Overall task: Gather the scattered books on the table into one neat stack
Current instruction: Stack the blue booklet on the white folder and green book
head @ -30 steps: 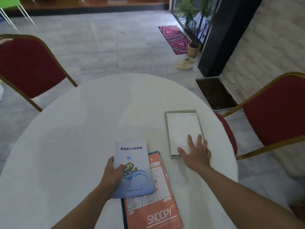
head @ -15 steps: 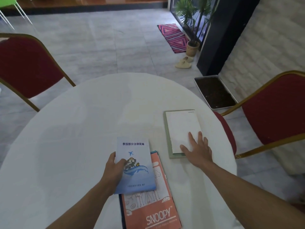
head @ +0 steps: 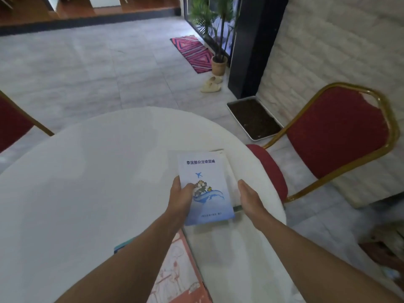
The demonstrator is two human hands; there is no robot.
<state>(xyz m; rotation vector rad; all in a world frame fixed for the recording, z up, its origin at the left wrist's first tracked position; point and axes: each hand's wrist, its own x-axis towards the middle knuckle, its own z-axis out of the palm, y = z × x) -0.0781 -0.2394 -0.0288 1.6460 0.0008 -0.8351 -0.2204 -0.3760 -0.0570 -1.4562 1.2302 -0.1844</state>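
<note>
My left hand (head: 180, 196) grips the left edge of a pale blue booklet (head: 206, 189) with Chinese title, a plane and a whale drawing. The booklet lies over a white book with a green border (head: 232, 184), which shows only along its right side and near corner. My right hand (head: 249, 199) rests edge-on against the right side of that white book, fingers straight and together. An orange Snoopy book (head: 177, 274) lies nearer to me on the round white table (head: 87, 182), partly under my left forearm.
A red chair with a gold frame (head: 341, 136) stands close to the table's right edge. Another red chair (head: 11, 125) is at the left. On the floor beyond are a tray of soil (head: 253, 119), a potted plant (head: 218, 64), slippers and a pink rug.
My left hand carried the blue booklet right, off the Snoopy book and onto the white book. My right hand slid from on top of the white book to its right side.
</note>
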